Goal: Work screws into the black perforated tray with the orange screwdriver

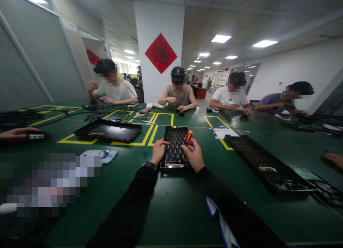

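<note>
Before me on the green table [171,212] lies a black casing [174,148], its inner side up and dotted with rows of small light marks. A pale strip [176,166] runs along its near edge. My left hand [159,152] is closed on the casing's left side, the fingers at its rim. In my right hand [195,156], pinched over the casing's right side, is a screwdriver with an orange handle [189,136]. It slants down toward the casing's near part; its tip is hard to make out.
Another black casing [109,131] lies to the left, and a long one [268,166] to the right. White paper [224,133], cables [57,114] and yellow tape [77,141] are on the table. Several people sit opposite; other people's hands show at left [16,133] and right [333,158].
</note>
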`<state>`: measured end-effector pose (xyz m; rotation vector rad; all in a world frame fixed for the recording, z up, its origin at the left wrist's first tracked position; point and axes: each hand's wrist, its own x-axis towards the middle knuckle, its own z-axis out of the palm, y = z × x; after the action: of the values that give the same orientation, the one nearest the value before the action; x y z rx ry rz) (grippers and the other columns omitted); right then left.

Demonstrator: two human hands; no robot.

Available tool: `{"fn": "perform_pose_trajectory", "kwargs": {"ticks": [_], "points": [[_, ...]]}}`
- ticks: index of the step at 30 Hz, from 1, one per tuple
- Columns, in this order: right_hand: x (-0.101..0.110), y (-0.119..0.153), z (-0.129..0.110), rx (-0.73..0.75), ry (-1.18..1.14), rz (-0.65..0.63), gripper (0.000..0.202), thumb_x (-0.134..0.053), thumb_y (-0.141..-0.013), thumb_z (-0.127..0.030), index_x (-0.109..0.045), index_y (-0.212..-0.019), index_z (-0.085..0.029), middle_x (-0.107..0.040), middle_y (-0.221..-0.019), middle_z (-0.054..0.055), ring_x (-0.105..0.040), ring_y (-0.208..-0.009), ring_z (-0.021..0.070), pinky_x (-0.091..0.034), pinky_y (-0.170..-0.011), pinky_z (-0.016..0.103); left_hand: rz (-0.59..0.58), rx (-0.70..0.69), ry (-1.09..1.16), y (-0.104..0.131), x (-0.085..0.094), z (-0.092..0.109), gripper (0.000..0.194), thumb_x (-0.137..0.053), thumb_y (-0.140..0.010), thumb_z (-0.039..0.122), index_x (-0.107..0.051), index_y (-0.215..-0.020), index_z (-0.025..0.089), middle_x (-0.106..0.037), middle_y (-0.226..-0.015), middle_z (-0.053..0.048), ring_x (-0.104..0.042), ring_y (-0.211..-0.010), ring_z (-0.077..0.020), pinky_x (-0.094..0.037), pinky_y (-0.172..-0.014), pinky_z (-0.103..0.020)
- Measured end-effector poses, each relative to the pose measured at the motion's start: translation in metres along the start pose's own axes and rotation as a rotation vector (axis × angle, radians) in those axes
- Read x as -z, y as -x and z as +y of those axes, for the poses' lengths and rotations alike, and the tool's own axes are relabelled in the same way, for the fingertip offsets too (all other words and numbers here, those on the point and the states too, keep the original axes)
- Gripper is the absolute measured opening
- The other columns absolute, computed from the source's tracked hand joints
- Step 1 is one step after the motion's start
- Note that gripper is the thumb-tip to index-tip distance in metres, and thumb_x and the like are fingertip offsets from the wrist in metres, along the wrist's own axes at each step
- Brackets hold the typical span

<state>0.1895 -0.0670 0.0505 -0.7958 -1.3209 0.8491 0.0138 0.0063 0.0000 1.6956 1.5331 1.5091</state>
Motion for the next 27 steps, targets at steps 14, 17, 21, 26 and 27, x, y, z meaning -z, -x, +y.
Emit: {"fn": "perform_pose_trajectory", "kwargs": {"ticks": [14, 17, 21, 26, 27], "points": [[-0.0011, 0.0011, -0.0041, -0.045, -0.058, -0.007, 0.04, -0.054, -0.074, -0.031, -0.047, -0.112, -0.02, -0.055, -0.092, 0.003, -0.045, -0.05, 0.0046, -0.037, -0.042, 0.018, -0.003, -0.014, -0.004, -0.0008, -0.0001, -0.0021, 0.029, -0.042, -0.067, 0.01, -0.069, -0.076, 0.017, -0.058, -0.11, -0.006, -0.048, -0.11, -0.0195, -0.031, -0.1, -0.034], [-0.0014, 0.0018, -0.0057, -0.049, -0.053, -0.025, 0.038, -0.056, -0.073, -0.034, -0.05, -0.108, -0.019, -0.056, -0.085, 0.002, -0.044, -0.049, 0.0049, -0.036, -0.043, 0.018, -0.009, -0.02, -0.007, -0.0009, -0.0001, -0.002, 0.029, -0.042, -0.068, 0.01, -0.069, -0.076, 0.017, -0.059, -0.11, -0.006, -0.048, -0.11, -0.0193, -0.03, -0.101, -0.034], [-0.0006, 0.0019, -0.0059, 0.001, 0.039, 0.013, 0.038, -0.059, -0.072, -0.034, -0.055, -0.106, -0.018, -0.052, -0.081, 0.001, -0.042, -0.052, 0.0055, -0.037, -0.046, 0.019, -0.003, -0.02, -0.002, -0.0007, -0.0001, -0.0014, 0.029, -0.042, -0.068, 0.011, -0.069, -0.076, 0.018, -0.059, -0.109, -0.005, -0.048, -0.11, -0.0192, -0.03, -0.1, -0.034], [0.0005, 0.0004, -0.0028, 0.031, 0.055, 0.026, 0.041, -0.061, -0.071, -0.032, -0.055, -0.109, -0.018, -0.052, -0.084, 0.002, -0.045, -0.058, 0.0072, -0.04, -0.051, 0.02, -0.006, -0.014, 0.0, -0.0002, 0.0006, -0.0002, 0.029, -0.042, -0.068, 0.01, -0.069, -0.075, 0.018, -0.059, -0.11, -0.006, -0.048, -0.11, -0.0194, -0.03, -0.1, -0.034], [0.0004, 0.0002, -0.0023, 0.009, 0.025, 0.02, 0.043, -0.06, -0.071, -0.032, -0.053, -0.111, -0.018, -0.053, -0.084, 0.002, -0.046, -0.058, 0.0076, -0.039, -0.05, 0.019, -0.008, -0.009, 0.0, -0.0001, 0.0008, 0.0001, 0.029, -0.042, -0.068, 0.01, -0.069, -0.075, 0.018, -0.058, -0.111, -0.005, -0.048, -0.11, -0.0195, -0.03, -0.101, -0.034]]}}
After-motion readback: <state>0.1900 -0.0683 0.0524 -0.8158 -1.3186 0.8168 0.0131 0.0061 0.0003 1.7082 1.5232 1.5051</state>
